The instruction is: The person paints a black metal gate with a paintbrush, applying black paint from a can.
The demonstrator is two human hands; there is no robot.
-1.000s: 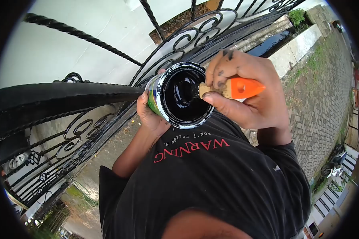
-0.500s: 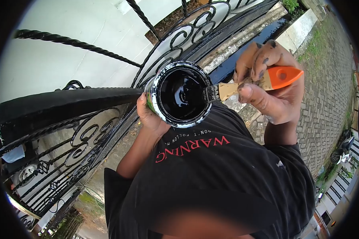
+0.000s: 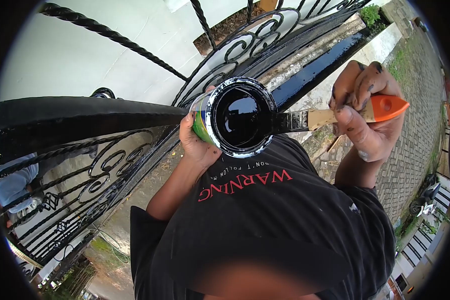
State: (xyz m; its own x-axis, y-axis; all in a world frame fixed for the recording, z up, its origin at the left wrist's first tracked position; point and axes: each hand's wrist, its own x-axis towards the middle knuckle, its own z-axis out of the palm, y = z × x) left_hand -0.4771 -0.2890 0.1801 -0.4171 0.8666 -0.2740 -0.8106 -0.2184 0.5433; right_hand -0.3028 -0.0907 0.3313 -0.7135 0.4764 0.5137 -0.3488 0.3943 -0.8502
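My left hand [image 3: 199, 145] is wrapped round a paint can [image 3: 201, 121] with a green and blue label, tilted so its mouth faces me. Glossy black paint [image 3: 241, 112] lies inside, and smears of white and black coat the rim. In my right hand [image 3: 370, 130], fingers and thumb pinch a paintbrush [image 3: 321, 119] by its wooden handle, whose end is orange. Its black-coated bristles overlap the can's right rim. Dark paint marks the fingers of my right hand.
A black wrought-iron fence [image 3: 97, 182] with scrolls and twisted bars runs along my left, with a wide black rail [image 3: 85, 116]. Another glossy black beam [image 3: 325, 65] lies beyond the can. Paving [image 3: 405, 145] and a parked motorbike [image 3: 427, 195] are right; a person's clothing [image 3: 15, 182] shows behind the bars.
My right hand and the brush have moved right, with more of the bristle end showing past the rim. The can sits slightly farther right in view, showing more of its label.
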